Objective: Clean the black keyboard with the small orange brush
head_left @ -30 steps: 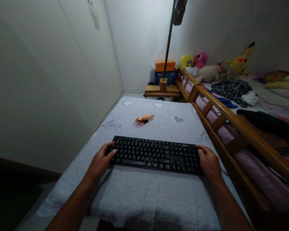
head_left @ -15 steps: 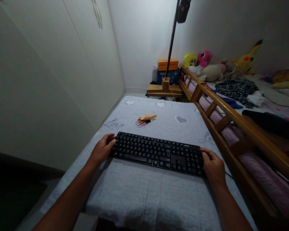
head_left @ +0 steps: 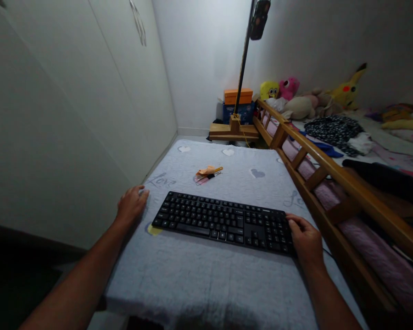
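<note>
A black full-size keyboard (head_left: 206,219) lies on the table, slightly slanted, its cable leaving at the right end. My right hand (head_left: 305,239) grips that right end, with the thumb on top by the number keys and the other fingers partly hidden. Off the opposite end, my left hand (head_left: 132,204) rests at the table's left edge, apart from the keyboard and holding nothing, its fingers loosely stretched. Beyond the keyboard lies a small bundle: an orange cloth (head_left: 206,171) with a yellow-handled stick and a black-and-white slim tool on something pinkish.
A pale blue cloth (head_left: 206,275) with hearts and lettering covers the table. White cupboard doors (head_left: 89,91) stand close on the left. A wooden bed rail (head_left: 316,167) runs along the right, with plush toys behind it. A pole stand (head_left: 234,129) and boxes are at the far end.
My left hand has let go of the keyboard's left end and moved left to the table edge. My right hand keeps its grip on the right end.
</note>
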`<state>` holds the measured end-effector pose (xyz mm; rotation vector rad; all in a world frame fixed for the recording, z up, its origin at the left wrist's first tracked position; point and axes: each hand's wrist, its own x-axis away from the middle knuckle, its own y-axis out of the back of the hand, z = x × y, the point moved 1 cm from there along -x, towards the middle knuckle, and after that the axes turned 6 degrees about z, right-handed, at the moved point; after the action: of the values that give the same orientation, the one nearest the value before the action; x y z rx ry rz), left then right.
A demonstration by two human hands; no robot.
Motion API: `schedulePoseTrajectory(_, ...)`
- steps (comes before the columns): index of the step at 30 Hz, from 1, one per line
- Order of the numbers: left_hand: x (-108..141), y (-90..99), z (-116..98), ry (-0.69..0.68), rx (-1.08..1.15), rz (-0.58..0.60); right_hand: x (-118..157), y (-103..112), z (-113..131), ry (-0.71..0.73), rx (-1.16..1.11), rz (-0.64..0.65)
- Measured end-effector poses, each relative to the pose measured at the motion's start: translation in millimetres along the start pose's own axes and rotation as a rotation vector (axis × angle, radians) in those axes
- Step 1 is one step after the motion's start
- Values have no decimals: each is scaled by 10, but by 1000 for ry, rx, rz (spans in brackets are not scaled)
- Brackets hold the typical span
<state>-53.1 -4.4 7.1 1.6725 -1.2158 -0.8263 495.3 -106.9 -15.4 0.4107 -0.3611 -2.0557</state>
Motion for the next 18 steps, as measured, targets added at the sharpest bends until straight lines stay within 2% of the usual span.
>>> schedulePoseTrajectory(3, -26, -65, 104, 16, -34, 8, -3, 1, 2, -10, 9, 0)
schedulePoseTrajectory(7, -22, -115, 119, 56, -51, 39, 2, 6, 37, -14, 9, -5)
schedulePoseTrajectory(18, -51, -50, 126, 74, 27, 41, -16, 24, 89, -32, 0, -2)
